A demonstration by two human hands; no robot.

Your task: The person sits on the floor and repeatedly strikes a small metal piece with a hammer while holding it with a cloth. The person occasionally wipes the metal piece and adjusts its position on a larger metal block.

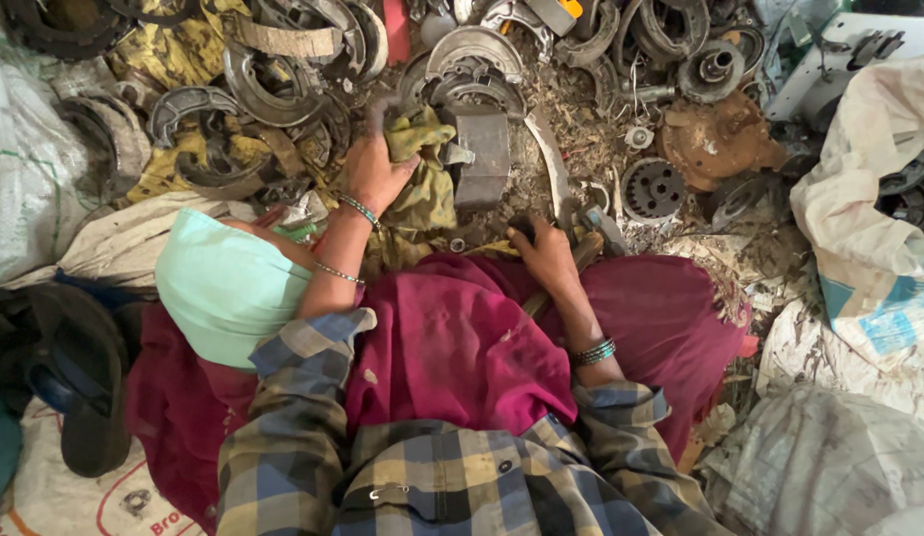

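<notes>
Head camera, steeply downward, near lap

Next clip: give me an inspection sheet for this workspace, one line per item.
Surface: dirt ground strewn with debris.
Job's things: yellow-green rag beside a grey metal block; wooden-handled tool.
Clutter: curved brake shoes, rusty plate, small gear.
Grippers: left hand grips the rag; right hand rests on the tool's handle.
Cables: nothing seen.
Surroundings: white sacks right, dark sandal left, magenta cloth over the lap.
</notes>
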